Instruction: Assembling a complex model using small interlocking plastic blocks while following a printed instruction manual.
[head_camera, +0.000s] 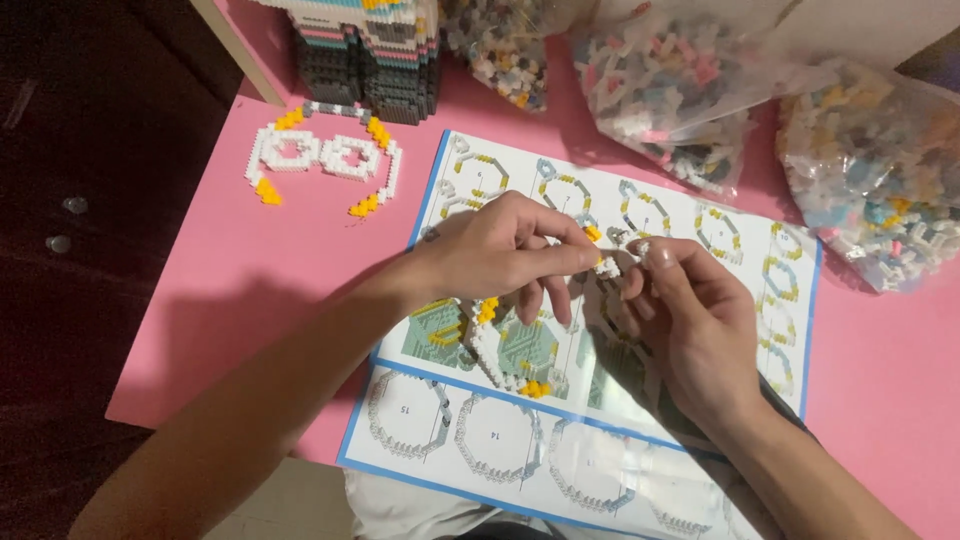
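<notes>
Nearest me, both of my forearms come up from the bottom edge and meet over the instruction sheet (520, 450), which lies flat under the work, I judge so the diagrams stay readable beneath the hands. My left hand (500, 250) reaches in from the left with the wrist bent slightly inward, thumb and forefinger pinched together on the upper end of a white brick strip (492, 345); the strip hangs down and toward me from that pinch, with yellow pieces partway along it and at its low end, so its weight dangles free of the paper. My right hand (690, 320) comes in from the right with the palm turned up and toward me, its fingertips (655, 255) closed on a tiny white brick (640, 246) held just right of the left pinch, almost touching the strip's top, which looks like a lining-up pose. Beyond the grip and to its left, a finished white and yellow ring piece (320, 160) lies flat on the pink table (230, 280), well apart from my hands. Farther back sits a stacked brick model (365, 60), and behind and right of the grip lie clear bags of loose bricks (680, 90).
</notes>
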